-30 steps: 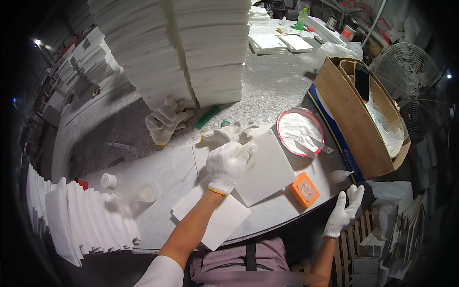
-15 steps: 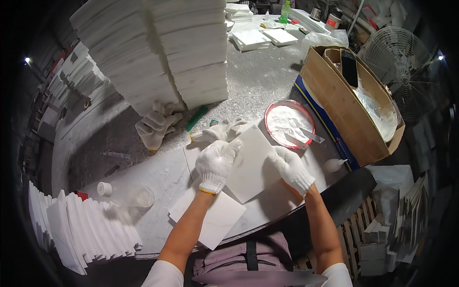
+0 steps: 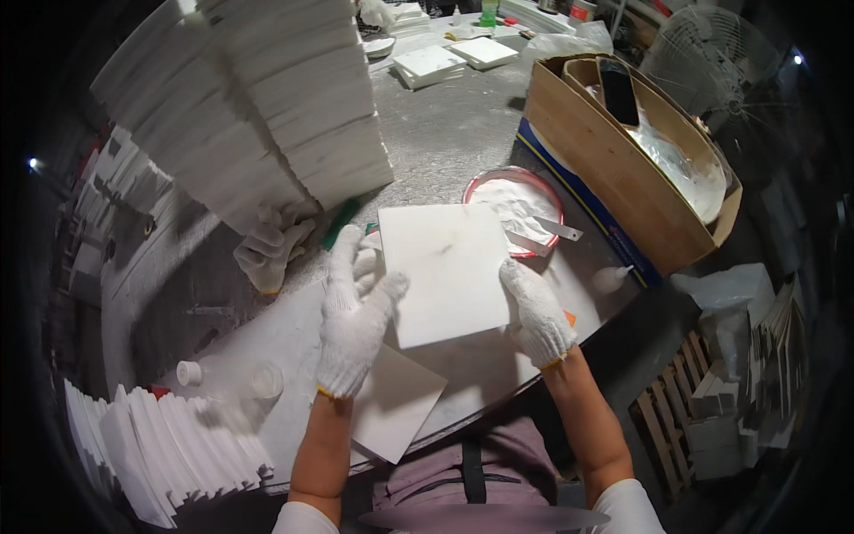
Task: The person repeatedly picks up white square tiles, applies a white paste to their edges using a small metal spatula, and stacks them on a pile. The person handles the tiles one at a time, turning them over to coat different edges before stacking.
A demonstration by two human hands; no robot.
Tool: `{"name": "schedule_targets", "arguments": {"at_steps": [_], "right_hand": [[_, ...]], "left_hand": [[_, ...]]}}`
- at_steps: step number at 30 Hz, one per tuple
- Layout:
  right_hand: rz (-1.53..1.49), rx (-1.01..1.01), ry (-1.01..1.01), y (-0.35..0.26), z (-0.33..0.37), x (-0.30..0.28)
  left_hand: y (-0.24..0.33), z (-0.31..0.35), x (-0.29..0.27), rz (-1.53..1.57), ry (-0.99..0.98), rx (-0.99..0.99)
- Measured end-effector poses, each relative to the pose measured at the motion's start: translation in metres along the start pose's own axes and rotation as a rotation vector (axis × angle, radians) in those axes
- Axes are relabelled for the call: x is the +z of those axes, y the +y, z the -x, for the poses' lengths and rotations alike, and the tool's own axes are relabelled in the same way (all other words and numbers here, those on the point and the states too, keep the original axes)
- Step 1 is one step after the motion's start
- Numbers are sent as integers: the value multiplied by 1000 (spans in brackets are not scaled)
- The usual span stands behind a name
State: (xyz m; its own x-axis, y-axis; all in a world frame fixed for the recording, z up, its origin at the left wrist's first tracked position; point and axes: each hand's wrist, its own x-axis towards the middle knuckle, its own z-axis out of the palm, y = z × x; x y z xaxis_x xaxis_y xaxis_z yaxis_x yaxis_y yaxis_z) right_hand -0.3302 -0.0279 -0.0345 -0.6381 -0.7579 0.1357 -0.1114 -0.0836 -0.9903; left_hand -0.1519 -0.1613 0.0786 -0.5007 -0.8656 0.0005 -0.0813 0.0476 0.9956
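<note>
A square white marble tile [image 3: 449, 276] with faint grey veins is raised in front of me, tilted toward me. My right hand [image 3: 536, 307], in a white knit glove, grips its right edge, thumb at the front and fingers hidden behind. Along the left edge is my gloved left hand [image 3: 351, 307], its fingers stretched and apart, the thumb tip against the tile's edge. Below, a second white tile [image 3: 400, 400] lies flat near the table's front edge. Beyond the raised tile stands a red-rimmed bowl of white paste [image 3: 511, 200], with metal scraper blades [image 3: 560, 229] resting in it.
Tall stacks of white tiles [image 3: 294, 98] rise at the back left, with loose gloves [image 3: 267, 245] beside them. A row of upright tiles [image 3: 169, 445] stands front left, near a clear bottle [image 3: 265, 381]. To the right are a cardboard box [image 3: 614, 160] and a small squeeze bottle [image 3: 611, 279].
The tile has been lifted and turned so its face is squarer to me. My left hand has moved left to its edge, fingers spreading. The whole view has shifted slightly.
</note>
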Motion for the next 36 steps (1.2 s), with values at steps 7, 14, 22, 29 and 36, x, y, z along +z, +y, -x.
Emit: {"name": "schedule_targets", "arguments": {"at_steps": [7, 14, 22, 29, 36], "right_hand": [[-1361, 628, -6, -38, -12, 65], [-1775, 457, -88, -43, -13, 68], [-1916, 391, -132, -47, 13, 66], [-1977, 395, -146, -47, 20, 73], [-1984, 403, -148, -47, 22, 83]], "left_hand": [[64, -8, 52, -417, -276, 362], [56, 10, 99, -631, -209, 816], [5, 36, 118, -843, -149, 1059], [-6, 46, 117, -849, -203, 1082], [-6, 45, 116, -847, -234, 1056]]}}
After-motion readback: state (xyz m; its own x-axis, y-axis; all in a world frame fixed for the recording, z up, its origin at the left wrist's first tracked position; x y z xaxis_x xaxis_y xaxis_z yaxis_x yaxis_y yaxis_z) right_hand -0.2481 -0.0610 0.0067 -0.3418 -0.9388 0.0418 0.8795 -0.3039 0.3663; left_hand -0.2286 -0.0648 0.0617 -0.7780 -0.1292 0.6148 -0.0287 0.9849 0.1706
